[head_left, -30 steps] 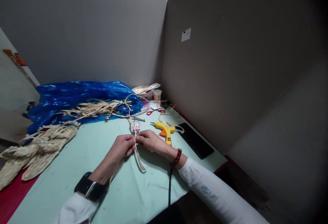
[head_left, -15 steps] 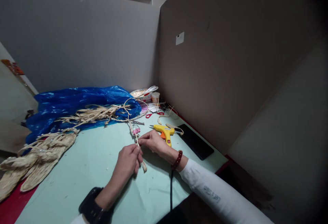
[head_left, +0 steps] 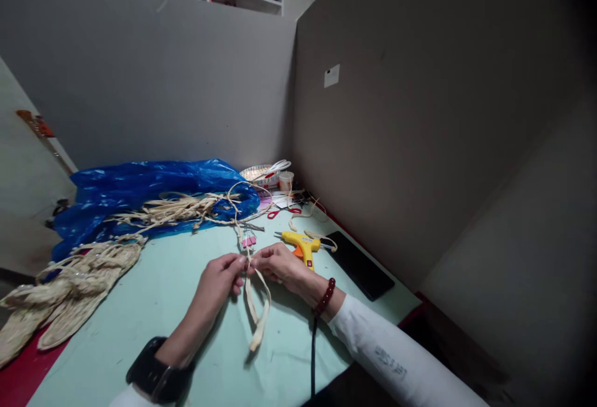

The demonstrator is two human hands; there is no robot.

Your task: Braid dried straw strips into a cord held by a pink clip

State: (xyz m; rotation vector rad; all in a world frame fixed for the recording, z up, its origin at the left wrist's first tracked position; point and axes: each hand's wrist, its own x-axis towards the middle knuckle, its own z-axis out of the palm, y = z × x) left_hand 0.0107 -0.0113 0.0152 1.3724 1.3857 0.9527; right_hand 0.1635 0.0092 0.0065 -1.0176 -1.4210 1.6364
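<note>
On the pale green table [head_left: 153, 307], left hand [head_left: 219, 279] and right hand [head_left: 278, 264] each pinch, fingertips closed, the straw strands [head_left: 258, 307] between them, near a yellow glue gun [head_left: 303, 245].

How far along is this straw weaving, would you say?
Done: woven straw pieces lie at the table's left. In hand: the left hand and right hand pinch a straw strand below a pink clip. Left: much loose straw waits on the blue bag.
</note>
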